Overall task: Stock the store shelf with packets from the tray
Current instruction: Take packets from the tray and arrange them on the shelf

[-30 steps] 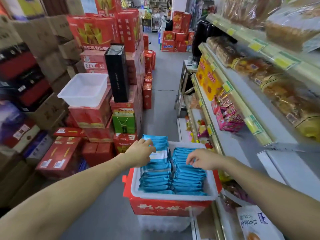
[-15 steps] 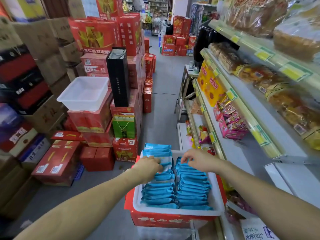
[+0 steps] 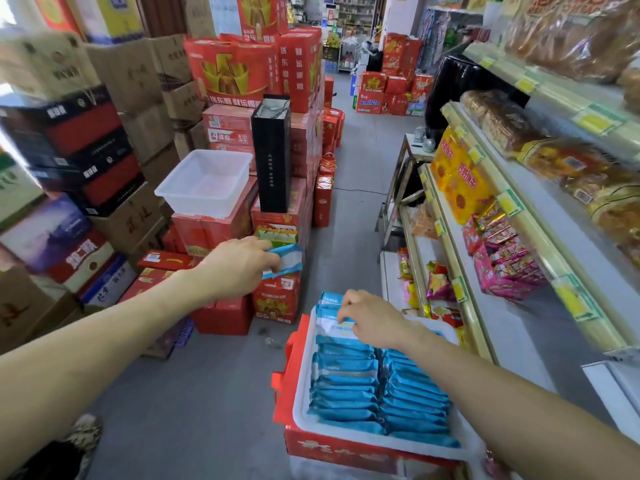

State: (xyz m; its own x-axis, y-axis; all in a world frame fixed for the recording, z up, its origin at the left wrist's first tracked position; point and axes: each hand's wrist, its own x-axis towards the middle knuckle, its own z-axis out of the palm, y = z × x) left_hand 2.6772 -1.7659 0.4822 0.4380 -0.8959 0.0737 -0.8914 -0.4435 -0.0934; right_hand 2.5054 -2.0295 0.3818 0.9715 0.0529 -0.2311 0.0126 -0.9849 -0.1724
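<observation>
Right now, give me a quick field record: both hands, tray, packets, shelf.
left hand: grips one blue-and-white foil packet, held above the floor, left of the tray
right hand: in the tray, fingers curled on the rearmost packet of the left row
tray: white plastic tray on a red carton
contents: blue foil packets in two rows
shelf: white store shelf at right, bare patch beside pink snack packs

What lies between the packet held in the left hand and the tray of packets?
Nothing, by the head view: below the packet in the left hand and beside the tray stand only stacked red cartons on grey floor.
</observation>
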